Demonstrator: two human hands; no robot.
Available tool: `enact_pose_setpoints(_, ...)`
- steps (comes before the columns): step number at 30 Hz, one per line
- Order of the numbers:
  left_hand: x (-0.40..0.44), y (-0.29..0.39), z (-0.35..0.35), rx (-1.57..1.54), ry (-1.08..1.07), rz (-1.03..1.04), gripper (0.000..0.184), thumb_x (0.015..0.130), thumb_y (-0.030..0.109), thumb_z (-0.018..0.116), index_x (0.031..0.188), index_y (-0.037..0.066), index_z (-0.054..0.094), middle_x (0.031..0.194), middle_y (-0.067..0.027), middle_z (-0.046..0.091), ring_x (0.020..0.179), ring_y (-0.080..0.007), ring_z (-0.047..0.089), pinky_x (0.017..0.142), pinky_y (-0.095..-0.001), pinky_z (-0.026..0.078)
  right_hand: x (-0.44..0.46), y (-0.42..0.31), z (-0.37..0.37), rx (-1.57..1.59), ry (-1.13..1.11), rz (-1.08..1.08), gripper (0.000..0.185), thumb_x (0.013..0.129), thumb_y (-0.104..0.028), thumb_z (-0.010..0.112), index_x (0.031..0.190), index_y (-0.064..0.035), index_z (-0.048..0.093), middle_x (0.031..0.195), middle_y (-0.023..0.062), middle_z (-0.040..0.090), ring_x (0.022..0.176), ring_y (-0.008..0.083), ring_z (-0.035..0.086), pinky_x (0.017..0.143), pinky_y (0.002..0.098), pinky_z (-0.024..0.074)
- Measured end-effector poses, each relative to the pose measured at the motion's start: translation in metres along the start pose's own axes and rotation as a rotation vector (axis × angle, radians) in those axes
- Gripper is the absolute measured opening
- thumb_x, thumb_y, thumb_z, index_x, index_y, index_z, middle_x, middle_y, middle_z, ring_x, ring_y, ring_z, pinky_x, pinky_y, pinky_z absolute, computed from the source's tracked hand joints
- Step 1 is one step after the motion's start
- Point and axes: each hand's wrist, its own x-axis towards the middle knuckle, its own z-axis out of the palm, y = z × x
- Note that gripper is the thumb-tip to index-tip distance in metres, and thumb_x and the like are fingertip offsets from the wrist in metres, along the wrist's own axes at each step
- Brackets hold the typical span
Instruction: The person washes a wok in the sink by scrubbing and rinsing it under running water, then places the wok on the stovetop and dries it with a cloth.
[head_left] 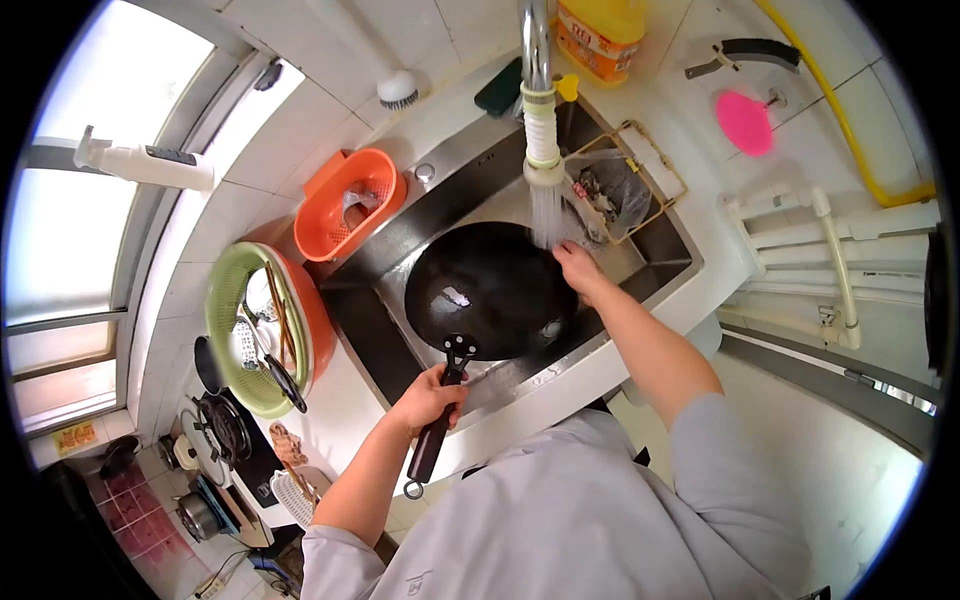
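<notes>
A black wok with a dark handle is held over the steel sink. My left hand is closed around the handle, close to its riveted bracket. At the wok's right edge, my right hand has its fingers closed on the rim; the fingertips are partly hidden. Water streams from the ribbed tap extension onto the wok beside my right hand. Wet highlights show on the black surface.
An orange strainer basket sits at the sink's left corner. Left of the sink, a green colander holds chopsticks and utensils. A wire rack with a plastic bag hangs at the right. Behind stands a yellow bottle.
</notes>
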Motion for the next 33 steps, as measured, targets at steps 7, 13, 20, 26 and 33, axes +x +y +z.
enact_pose_setpoints(7, -0.008, 0.054, 0.047, -0.337, -0.01, 0.031, 0.018, 0.087, 0.007, 0.06, 0.101, 0.007, 0.049, 0.072, -0.005, 0.053, 0.054, -0.0144, 0.053, 0.049, -0.0313, 0.046, -0.057, -0.044, -0.001, -0.131, 0.17, -0.577, 0.041, 0.095, -0.023, 0.05, 0.128, 0.0013, 0.051, 0.138, 0.0218, 0.045, 0.128, 0.0384, 0.041, 0.108, 0.0408, 0.0337)
enact_pose_setpoints(13, -0.002, 0.088, 0.085, -0.346, 0.027, 0.066, 0.016, 0.087, 0.008, 0.06, 0.101, 0.005, 0.053, 0.075, -0.006, 0.055, 0.058, -0.0154, 0.056, 0.051, -0.0304, 0.048, -0.099, -0.12, 0.024, -0.467, -0.116, -1.021, 0.037, 0.088, -0.018, 0.058, 0.123, -0.0068, 0.059, 0.136, 0.0128, 0.051, 0.125, 0.0367, 0.045, 0.108, 0.0482, 0.031)
enact_pose_setpoints(20, 0.004, 0.082, 0.073, -0.368, -0.062, 0.084, 0.014, 0.084, 0.004, 0.057, 0.096, 0.007, 0.05, 0.075, -0.0057, 0.055, 0.058, -0.0171, 0.056, 0.051, -0.0313, 0.048, -0.035, -0.117, -0.01, -0.332, -0.246, -0.749, 0.043, 0.093, -0.03, 0.054, 0.13, -0.0065, 0.055, 0.142, 0.0157, 0.046, 0.127, 0.0337, 0.047, 0.105, 0.038, 0.0386)
enact_pose_setpoints(26, 0.001, 0.053, 0.057, -0.196, -0.095, 0.109, 0.023, 0.082, 0.003, 0.059, 0.104, 0.006, 0.05, 0.075, -0.0065, 0.054, 0.057, -0.0164, 0.056, 0.051, -0.0307, 0.048, 0.016, -0.023, -0.013, -0.362, -0.094, -0.366, 0.04, 0.095, -0.033, 0.048, 0.116, -0.001, 0.062, 0.11, 0.0252, 0.063, 0.107, 0.0418, 0.058, 0.091, 0.0437, 0.045)
enact_pose_setpoints(33, 0.005, 0.006, 0.016, 0.144, -0.098, 0.133, 0.028, 0.083, 0.007, 0.064, 0.106, 0.003, 0.049, 0.072, -0.0062, 0.053, 0.054, -0.0159, 0.057, 0.048, -0.0297, 0.047, -0.011, -0.009, -0.01, -0.503, 0.07, -0.33, 0.037, 0.092, -0.033, 0.052, 0.101, 0.0005, 0.066, 0.103, 0.0261, 0.064, 0.101, 0.0443, 0.059, 0.087, 0.0483, 0.0466)
